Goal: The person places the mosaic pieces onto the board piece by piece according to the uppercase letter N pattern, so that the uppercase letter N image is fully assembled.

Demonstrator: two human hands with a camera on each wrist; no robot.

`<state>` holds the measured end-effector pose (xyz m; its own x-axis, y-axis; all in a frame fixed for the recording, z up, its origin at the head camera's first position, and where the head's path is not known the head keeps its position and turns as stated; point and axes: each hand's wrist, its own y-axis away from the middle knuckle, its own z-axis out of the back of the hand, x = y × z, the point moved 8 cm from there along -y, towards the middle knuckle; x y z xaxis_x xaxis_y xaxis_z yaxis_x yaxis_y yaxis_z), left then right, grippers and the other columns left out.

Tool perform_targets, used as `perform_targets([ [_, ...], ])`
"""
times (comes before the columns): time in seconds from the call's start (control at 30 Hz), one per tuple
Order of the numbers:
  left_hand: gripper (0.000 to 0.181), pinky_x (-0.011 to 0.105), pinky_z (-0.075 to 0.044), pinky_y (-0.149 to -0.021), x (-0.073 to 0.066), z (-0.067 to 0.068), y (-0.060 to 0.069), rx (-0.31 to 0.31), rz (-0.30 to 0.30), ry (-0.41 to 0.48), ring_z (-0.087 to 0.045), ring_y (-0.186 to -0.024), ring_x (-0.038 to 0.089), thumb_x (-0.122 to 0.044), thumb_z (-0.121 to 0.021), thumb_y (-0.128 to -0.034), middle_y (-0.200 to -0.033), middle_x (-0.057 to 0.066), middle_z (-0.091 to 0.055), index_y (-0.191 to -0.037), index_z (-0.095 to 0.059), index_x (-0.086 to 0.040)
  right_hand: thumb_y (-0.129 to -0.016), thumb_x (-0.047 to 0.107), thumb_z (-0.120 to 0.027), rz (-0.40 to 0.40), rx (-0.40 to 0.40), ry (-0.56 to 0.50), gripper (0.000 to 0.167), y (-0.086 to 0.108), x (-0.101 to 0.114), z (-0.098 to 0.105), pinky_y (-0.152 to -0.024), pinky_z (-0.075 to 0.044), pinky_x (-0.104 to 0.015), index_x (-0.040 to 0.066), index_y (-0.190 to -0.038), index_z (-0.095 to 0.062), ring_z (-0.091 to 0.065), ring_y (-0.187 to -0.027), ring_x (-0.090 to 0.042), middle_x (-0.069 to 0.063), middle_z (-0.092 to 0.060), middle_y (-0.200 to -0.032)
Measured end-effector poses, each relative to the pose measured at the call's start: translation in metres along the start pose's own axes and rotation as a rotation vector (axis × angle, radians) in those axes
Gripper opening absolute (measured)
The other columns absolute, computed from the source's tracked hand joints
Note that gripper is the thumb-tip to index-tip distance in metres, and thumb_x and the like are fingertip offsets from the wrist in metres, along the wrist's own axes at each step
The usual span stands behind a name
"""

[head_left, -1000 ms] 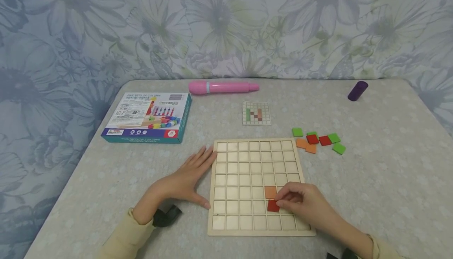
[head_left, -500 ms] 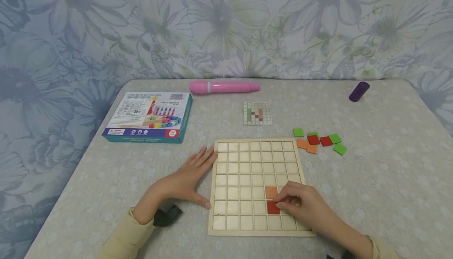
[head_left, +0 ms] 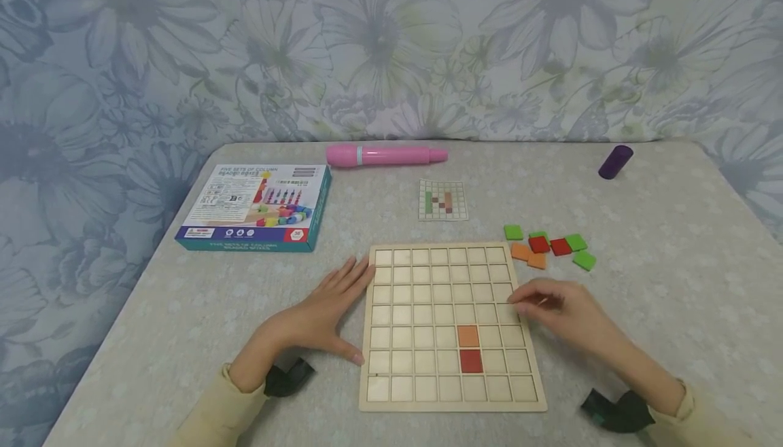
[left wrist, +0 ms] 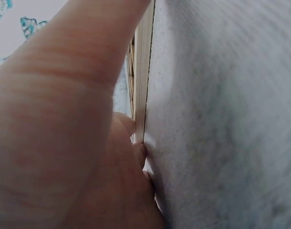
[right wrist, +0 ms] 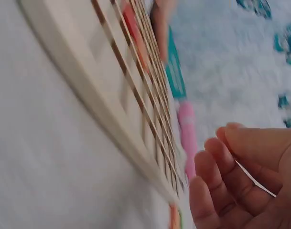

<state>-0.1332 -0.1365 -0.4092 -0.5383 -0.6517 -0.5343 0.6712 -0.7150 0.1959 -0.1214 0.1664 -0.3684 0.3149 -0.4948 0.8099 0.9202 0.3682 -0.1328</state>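
Observation:
A square wooden grid board (head_left: 380,316) lies at the table's front. An orange tile (head_left: 467,335) and, directly below it, a red tile (head_left: 471,361) sit in neighbouring cells. My left hand (head_left: 321,311) spreads its fingers along the board's left edge, with fingertips and thumb touching it; the wooden edge (left wrist: 143,71) also shows in the left wrist view. Over the board's right edge is my right hand (head_left: 565,311), its fingers loosely bent. The right wrist view shows this hand (right wrist: 250,176) with thumb and index close together and nothing visible between them.
Loose green (head_left: 584,261), red (head_left: 559,247) and orange (head_left: 520,251) tiles lie beyond the board's right corner. A printed pattern card (head_left: 443,200) lies behind the board. Farther out are a boxed toy set (head_left: 253,208), a pink tube (head_left: 387,156) and a purple cylinder (head_left: 615,162).
The red tile, tilted under my right fingers, has settled flat into its cell. My right hand has let go and moved up and right to the board's edge. My left hand stays put.

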Motion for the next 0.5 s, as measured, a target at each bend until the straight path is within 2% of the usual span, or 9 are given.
perform_targets([
  [0.13, 0.127, 0.051, 0.000, -0.108, -0.001, 0.004, 0.000, -0.015, -0.011, 0.005, 0.011, -0.138, 0.030, -0.060, -0.077, -0.0631, -0.155, 0.013, 0.006, -0.150, -0.003, -0.005, -0.089, 0.010, -0.065, -0.099, -0.125, 0.085, 0.015, -0.014, -0.031, 0.046, -0.065, -0.048, -0.020, 0.004, -0.102, -0.069, -0.059, -0.080, -0.006, -0.008, -0.067, -0.097],
  [0.23, 0.126, 0.052, -0.001, -0.107, -0.002, 0.004, 0.001, -0.020, -0.015, 0.015, 0.010, -0.138, 0.032, -0.059, -0.077, -0.0631, -0.154, 0.014, 0.004, -0.150, -0.005, -0.004, -0.092, 0.016, -0.062, -0.174, -0.151, 0.111, 0.023, -0.019, -0.056, 0.066, -0.058, -0.045, -0.021, 0.003, -0.110, -0.066, -0.060, -0.077, -0.008, -0.013, -0.066, -0.101],
  [0.37, 0.126, 0.053, -0.001, -0.107, -0.001, 0.001, 0.001, -0.017, -0.014, 0.020, 0.010, -0.138, 0.032, -0.060, -0.077, -0.0634, -0.154, 0.015, 0.004, -0.150, -0.004, -0.004, -0.092, 0.017, -0.063, -0.245, -0.123, 0.082, 0.033, -0.022, -0.081, 0.076, -0.055, -0.045, -0.022, -0.002, -0.119, -0.061, -0.061, -0.069, -0.010, -0.018, -0.065, -0.101],
  [0.5, 0.126, 0.053, -0.001, -0.107, -0.002, 0.002, 0.002, -0.024, -0.016, 0.016, 0.010, -0.138, 0.032, -0.060, -0.076, -0.0633, -0.154, 0.014, 0.004, -0.150, -0.004, -0.004, -0.090, 0.016, -0.065, -0.255, -0.116, 0.065, 0.038, -0.024, -0.089, 0.077, -0.057, -0.047, -0.020, -0.005, -0.121, -0.059, -0.060, -0.065, -0.011, -0.019, -0.064, -0.101],
])
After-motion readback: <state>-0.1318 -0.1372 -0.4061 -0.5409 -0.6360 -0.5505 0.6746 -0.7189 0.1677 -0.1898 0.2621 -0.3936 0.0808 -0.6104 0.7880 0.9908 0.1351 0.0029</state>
